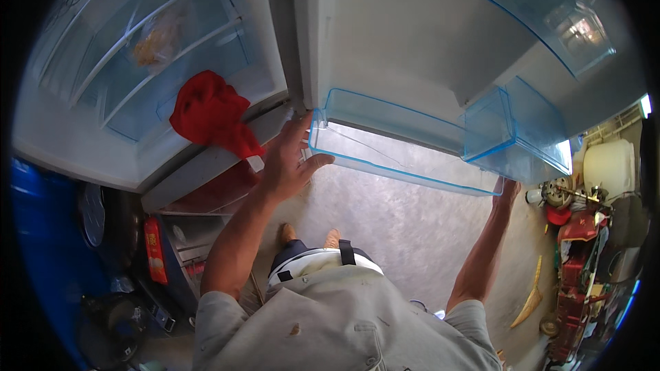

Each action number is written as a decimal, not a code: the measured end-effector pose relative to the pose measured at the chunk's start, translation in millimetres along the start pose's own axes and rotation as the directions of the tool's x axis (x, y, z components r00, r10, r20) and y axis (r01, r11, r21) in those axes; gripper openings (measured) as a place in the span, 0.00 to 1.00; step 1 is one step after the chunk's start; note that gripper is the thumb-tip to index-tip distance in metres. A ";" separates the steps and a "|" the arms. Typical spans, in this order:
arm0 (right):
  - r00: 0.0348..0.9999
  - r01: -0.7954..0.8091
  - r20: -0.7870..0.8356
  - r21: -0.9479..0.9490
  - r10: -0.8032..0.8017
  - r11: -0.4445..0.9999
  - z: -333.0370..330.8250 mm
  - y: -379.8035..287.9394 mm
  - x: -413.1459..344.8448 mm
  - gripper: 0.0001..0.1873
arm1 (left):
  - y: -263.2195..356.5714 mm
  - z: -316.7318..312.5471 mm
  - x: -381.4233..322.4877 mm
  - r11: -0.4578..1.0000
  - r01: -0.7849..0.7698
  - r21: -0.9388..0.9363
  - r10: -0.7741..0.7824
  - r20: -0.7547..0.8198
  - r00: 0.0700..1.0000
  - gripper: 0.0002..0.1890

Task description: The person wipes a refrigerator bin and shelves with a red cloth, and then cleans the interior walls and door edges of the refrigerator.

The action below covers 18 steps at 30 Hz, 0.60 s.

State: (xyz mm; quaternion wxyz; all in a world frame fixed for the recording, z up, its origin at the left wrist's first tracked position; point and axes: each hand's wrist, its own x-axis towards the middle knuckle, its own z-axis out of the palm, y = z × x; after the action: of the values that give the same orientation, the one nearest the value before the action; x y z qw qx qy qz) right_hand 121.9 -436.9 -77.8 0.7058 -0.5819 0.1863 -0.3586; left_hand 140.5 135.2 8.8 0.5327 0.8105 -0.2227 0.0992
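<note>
A long clear plastic refrigerator door bin (397,172) with blue-tinted edges spans the space before me, beside the inner face of the open door (381,26). At its left end is my left hand (289,165), fingers around the end wall and thumb along the front rim. My right hand (508,188) grips the far right end, its fingers partly hidden by the plastic. A smaller clear box (515,129) sits at the bin's right end. To the left, a red cloth (211,113) hangs over the front edge of the open refrigerator compartment (154,165).
White-edged shelves (191,44) inside the refrigerator carry a plastic bag of yellowish food (154,46). Another clear door bin (515,15) is higher up. A broom (528,301) lies on the concrete floor (412,237), near a red wheeled vehicle (575,278) and a whitish container (608,167).
</note>
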 end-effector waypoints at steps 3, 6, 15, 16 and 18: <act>0.993 -0.021 0.117 0.117 0.007 0.993 -11.6 -1.6 -0.6 0.39 | 2.1 4.4 1.9 0.999 -0.047 -0.026 0.046 -0.019 0.999 0.46; 0.982 -0.052 0.186 0.100 0.033 0.994 3.4 -20.8 -13.9 0.38 | 20.5 2.8 6.7 0.942 -0.160 0.295 0.164 0.008 0.986 0.49; 0.990 -0.049 0.139 0.069 0.039 0.996 4.3 -28.9 -28.3 0.36 | 82.1 -10.4 41.7 0.702 0.025 0.712 -0.266 0.229 0.936 0.55; 0.989 -0.050 0.141 0.062 0.041 0.997 7.9 -33.5 -32.3 0.36 | 82.0 -11.0 42.8 0.699 0.021 0.715 -0.272 0.239 0.932 0.55; 0.988 -0.054 0.146 0.044 0.047 0.998 15.0 -41.4 -41.6 0.35 | 79.0 -14.8 44.8 0.720 0.030 0.694 -0.292 0.263 0.919 0.56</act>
State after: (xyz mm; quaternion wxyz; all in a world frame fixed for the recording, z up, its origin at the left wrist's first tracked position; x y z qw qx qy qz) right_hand 92.1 -399.2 -40.9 0.7402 -0.5844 0.1404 -0.3016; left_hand 144.2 110.9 97.4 0.1585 0.9685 -0.1906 -0.0219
